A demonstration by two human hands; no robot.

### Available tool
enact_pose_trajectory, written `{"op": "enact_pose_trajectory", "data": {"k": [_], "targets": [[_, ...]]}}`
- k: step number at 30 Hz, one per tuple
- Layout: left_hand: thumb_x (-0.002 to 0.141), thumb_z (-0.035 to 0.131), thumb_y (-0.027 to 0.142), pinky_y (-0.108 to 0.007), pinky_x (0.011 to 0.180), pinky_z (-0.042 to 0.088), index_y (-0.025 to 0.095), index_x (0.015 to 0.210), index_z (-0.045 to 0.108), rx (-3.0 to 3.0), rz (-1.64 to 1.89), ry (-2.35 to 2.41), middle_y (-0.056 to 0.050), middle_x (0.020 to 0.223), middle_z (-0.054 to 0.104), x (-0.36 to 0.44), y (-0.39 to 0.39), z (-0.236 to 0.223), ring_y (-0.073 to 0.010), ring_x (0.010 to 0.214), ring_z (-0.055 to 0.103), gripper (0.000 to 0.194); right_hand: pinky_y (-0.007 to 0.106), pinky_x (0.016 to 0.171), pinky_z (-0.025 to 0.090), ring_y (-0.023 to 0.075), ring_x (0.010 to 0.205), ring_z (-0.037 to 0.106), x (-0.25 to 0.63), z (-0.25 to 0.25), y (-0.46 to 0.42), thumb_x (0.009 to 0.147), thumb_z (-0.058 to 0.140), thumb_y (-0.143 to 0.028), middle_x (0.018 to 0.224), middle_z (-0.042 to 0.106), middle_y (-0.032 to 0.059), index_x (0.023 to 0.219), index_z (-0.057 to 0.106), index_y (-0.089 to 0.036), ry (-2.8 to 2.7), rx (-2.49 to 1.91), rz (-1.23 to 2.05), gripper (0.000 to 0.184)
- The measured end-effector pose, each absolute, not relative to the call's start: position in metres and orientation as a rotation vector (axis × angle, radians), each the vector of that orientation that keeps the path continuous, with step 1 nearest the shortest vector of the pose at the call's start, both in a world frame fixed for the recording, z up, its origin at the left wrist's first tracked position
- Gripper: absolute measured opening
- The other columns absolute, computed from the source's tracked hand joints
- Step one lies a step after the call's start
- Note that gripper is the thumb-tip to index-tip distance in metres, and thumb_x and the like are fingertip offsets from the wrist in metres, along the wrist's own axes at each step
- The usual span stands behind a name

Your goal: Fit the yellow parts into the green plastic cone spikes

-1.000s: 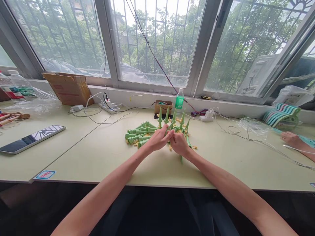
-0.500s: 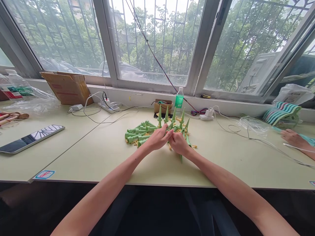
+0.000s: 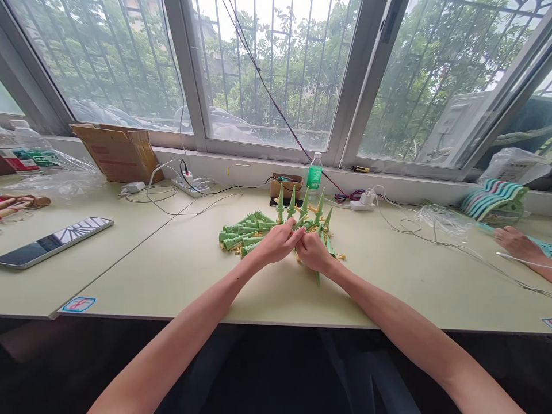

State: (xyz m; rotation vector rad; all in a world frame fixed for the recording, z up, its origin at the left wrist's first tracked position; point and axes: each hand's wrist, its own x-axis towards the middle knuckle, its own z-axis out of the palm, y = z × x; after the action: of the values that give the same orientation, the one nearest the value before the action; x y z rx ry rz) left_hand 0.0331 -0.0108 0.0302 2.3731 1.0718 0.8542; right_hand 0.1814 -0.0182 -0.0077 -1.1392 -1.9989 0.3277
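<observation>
My left hand [image 3: 276, 242] and my right hand [image 3: 314, 251] meet over a pile of green plastic watering spikes. Both are closed, with fingers pinched together around a green spike [image 3: 301, 221] that shows just above them. Most of that piece is hidden by the fingers. Behind the hands, several pointed spikes [image 3: 291, 204] with yellow valves stand upright. To the left lie several hollow green tubes [image 3: 236, 236]. Small yellow valve pieces [image 3: 340, 257] are scattered around the right hand. A green tip [image 3: 318, 279] sticks out below my right hand.
A green-labelled bottle [image 3: 314, 174] and a small cardboard box [image 3: 285, 186] stand behind the pile. At left are a phone [image 3: 58, 242] and a larger carton [image 3: 116, 152]. Cables [image 3: 407, 225] and a stack of hangers [image 3: 494, 201] lie right, near another person's hand [image 3: 515, 242].
My hands stay in nearly the same place and grip. The other person's hand at the right has shifted slightly.
</observation>
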Motion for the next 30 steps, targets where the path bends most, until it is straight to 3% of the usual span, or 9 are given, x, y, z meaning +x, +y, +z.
{"op": "enact_pose_trajectory", "data": {"k": [30], "targets": [[0.094, 0.030, 0.055, -0.028, 0.058, 0.033, 0.021, 0.087, 0.043, 2.372, 0.856, 1.070, 0.001, 0.060, 0.050, 0.0334, -0.0124, 0.0315, -0.0188, 0.060, 0.049, 0.037, 0.024, 0.044, 0.026, 0.0086, 0.042, 0.032, 0.1818, -0.0085, -0.0187, 0.094, 0.034, -0.026, 0.046, 0.040, -0.0017, 0.055, 0.045, -0.018, -1.991, -1.171, 0.336, 0.042]]}}
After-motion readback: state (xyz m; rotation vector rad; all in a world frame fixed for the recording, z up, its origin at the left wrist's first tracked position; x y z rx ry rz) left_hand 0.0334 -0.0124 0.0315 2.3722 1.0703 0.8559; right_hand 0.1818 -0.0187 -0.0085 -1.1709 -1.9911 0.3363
